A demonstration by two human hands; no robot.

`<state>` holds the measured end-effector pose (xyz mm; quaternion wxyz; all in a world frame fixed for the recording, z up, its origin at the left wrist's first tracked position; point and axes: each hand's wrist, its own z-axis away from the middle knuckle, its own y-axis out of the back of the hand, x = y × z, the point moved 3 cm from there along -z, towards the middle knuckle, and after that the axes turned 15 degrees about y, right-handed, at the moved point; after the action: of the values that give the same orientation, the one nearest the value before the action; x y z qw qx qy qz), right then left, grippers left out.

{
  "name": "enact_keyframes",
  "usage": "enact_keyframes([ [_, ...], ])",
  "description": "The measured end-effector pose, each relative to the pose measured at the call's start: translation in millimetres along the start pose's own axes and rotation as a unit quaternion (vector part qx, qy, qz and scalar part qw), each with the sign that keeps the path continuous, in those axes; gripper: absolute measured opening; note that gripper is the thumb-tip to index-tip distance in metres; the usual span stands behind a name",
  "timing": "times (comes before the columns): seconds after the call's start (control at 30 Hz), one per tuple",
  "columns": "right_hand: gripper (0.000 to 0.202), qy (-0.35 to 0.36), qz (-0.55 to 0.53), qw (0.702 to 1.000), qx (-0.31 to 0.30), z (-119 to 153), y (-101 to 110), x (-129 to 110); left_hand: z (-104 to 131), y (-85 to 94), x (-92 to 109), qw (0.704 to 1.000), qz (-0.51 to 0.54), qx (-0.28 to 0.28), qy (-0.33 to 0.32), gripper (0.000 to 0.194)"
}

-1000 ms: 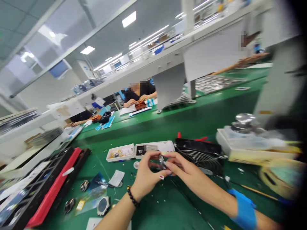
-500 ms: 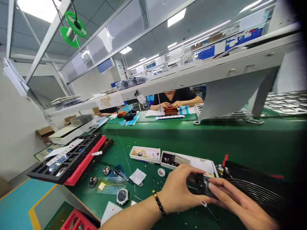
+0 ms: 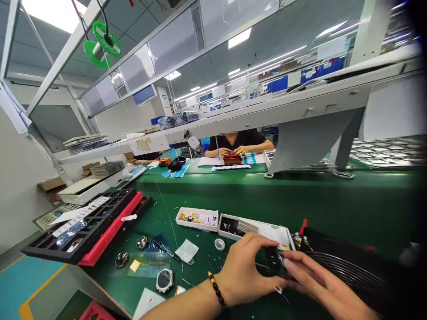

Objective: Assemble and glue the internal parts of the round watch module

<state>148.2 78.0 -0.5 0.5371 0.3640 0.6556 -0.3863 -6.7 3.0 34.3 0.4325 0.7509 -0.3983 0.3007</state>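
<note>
Over the right part of the green bench, my left hand (image 3: 242, 269) pinches a small black part (image 3: 275, 258) between curved fingers and thumb. On the part's other side, my right hand (image 3: 313, 278) also grips it with closed fingers. The part's details are dark and partly covered by the fingers. A thin dark wire with a red-and-white tip (image 3: 278, 290) shows just below the hands. Beyond them stands a white box (image 3: 290, 238) with black pieces and pale strips inside. A small round white dish (image 3: 219, 244) lies left of my left hand.
Left on the bench are a watch case (image 3: 164, 280), two smaller round cases, a pen (image 3: 167, 250) and white paper (image 3: 187, 251). A black compartment tray (image 3: 30, 249) rests on a red one. Looped dark cable (image 3: 347, 266) lies right. Across the bench, a person works below a shelf.
The camera view has shifted a little, so the bench objects appear further left. Both hands keep hold of the black part, with little change in grip.
</note>
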Motion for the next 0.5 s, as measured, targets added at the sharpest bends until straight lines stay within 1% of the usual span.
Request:
enact_keyframes([
  [0.07,0.06,-0.037,-0.029,0.999,-0.01,-2,2,17,0,-0.4,0,1.0,-0.014,0.004,-0.022,0.062],
  [0.1,0.061,-0.04,-0.032,0.999,-0.005,-2,3,23,-1,-0.4,0,0.999,-0.023,0.007,-0.027,0.062],
  [0.17,0.06,-0.022,-0.02,0.999,0.016,0,3,30,-2,-0.3,0,0.999,-0.042,0.006,-0.026,0.059],
  [0.3,0.051,0.008,-0.022,0.999,0.048,9,-5,25,-3,-0.7,-4,0.998,-0.055,-0.006,-0.007,0.059],
  [0.37,0.047,0.024,-0.027,0.998,0.056,11,-7,20,-3,-1.4,-6,0.998,-0.054,-0.01,-0.01,0.06],
  [0.5,0.041,0.049,-0.014,0.998,0.035,11,-10,21,-2,-2.5,-8,0.997,-0.067,-0.009,-0.045,0.061],
])
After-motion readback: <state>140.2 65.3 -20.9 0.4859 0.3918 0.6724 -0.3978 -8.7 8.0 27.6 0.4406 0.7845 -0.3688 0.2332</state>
